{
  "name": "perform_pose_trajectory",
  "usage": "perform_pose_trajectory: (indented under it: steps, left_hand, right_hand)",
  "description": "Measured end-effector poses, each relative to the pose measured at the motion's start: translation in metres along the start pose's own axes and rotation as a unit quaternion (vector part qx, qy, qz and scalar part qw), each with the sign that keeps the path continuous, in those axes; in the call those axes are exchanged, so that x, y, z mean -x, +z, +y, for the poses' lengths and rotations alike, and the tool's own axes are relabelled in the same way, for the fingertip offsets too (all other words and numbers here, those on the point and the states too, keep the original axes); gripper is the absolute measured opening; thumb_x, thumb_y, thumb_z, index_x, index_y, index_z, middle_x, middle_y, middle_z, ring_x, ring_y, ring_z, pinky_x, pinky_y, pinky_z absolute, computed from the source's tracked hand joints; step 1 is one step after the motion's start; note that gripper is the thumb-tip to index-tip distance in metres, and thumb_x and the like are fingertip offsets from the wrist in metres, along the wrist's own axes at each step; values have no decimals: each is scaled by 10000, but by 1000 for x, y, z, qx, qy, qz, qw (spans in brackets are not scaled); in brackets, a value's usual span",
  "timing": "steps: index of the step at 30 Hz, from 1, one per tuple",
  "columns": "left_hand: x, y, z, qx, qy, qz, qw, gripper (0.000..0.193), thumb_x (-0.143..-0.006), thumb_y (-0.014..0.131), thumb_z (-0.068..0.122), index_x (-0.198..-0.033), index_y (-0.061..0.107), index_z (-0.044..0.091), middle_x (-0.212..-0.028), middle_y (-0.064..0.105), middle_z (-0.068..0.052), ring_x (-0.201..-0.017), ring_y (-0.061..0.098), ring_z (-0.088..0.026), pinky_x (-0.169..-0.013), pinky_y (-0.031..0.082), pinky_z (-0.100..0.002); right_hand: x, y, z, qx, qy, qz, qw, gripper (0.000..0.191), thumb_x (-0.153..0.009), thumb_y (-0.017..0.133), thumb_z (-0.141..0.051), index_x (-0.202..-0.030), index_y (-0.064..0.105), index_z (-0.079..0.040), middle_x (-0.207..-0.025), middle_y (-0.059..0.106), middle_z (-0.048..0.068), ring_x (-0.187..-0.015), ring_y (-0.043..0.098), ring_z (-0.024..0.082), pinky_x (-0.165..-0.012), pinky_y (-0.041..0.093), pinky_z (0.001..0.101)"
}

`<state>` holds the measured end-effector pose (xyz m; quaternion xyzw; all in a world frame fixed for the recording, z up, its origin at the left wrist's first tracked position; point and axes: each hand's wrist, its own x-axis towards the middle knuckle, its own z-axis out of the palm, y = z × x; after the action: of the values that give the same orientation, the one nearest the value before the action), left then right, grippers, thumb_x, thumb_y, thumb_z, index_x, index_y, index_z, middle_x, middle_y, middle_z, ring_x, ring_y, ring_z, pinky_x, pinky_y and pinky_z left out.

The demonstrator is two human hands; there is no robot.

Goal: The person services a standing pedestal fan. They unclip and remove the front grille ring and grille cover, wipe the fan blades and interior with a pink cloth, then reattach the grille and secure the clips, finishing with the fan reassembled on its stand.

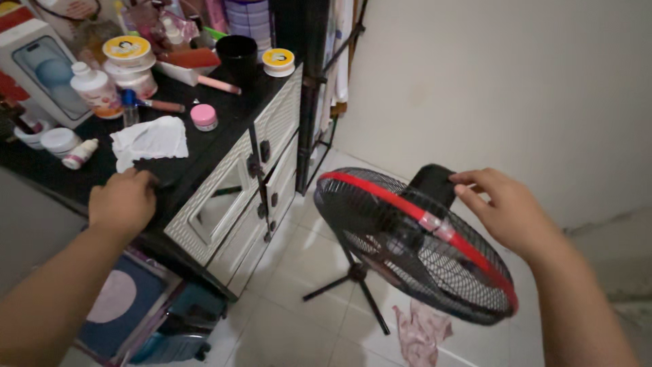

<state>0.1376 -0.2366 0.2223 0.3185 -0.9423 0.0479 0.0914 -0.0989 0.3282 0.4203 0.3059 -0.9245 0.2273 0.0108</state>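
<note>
A black standing fan (407, 245) with a red rim and wire cage stands on a thin tripod base on the tiled floor. My right hand (506, 211) rests against the black motor housing (431, 183) behind the cage, fingers spread around it. My left hand (122, 202) lies knuckles up on the black top of a low cabinet (224, 122), fingers curled at a dark flat object that I cannot make out. A crumpled white cloth (151, 139) lies just beyond that hand.
The cabinet top holds a small pink jar (204, 116), white bottles, yellow-lidded tubs (126, 49), a black cup (238, 51) and a white box (37, 68). White panelled cabinet doors (238, 197) face the fan. A pink rag (421, 333) lies on the floor. A white wall rises behind.
</note>
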Motion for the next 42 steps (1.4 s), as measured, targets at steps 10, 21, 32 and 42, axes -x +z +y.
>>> perform_pose_trajectory:
  steps: [10, 21, 32, 42]
  left_hand:
    - [39, -24, 29, 36, 56, 176, 982, 768, -863, 686, 354, -1543, 472, 68, -1580, 470, -91, -1454, 424, -314, -1175, 265, -634]
    - [139, -109, 187, 105, 173, 113, 973, 712, -936, 594, 428, -1554, 395, 137, -1659, 319, -77, -1507, 309, -298, -1170, 210, -625]
    - [257, -131, 225, 145, 200, -47, 968, 750, -955, 491, 552, -1599, 244, 257, -1665, 234, -48, -1525, 217, -294, -1202, 114, -632]
    - [296, -144, 219, 150, 160, -64, 974, 739, -952, 463, 582, -1601, 243, 303, -1660, 252, -7, -1513, 250, -308, -1180, 120, -696]
  right_hand:
    - [61, 21, 16, 11, -17, 84, 996, 451, -1034, 498, -307, -1398, 559, -48, -1376, 567, 227, -1295, 530, 387, -1098, 403, 446]
    - [193, 52, 46, 79, 15, 142, 987, 728, -958, 621, -428, -1535, 366, -65, -1621, 299, 220, -1472, 290, 427, -1191, 284, 520]
    - [347, 58, 14, 125, 206, 1, 971, 947, -874, 665, -561, -1603, 177, -204, -1710, 92, 15, -1573, 88, 230, -1154, 234, 692]
    - [433, 55, -8, 125, 234, 34, 964, 973, -856, 700, -539, -1600, 163, -216, -1704, 71, 0, -1566, 79, 225, -1152, 226, 695]
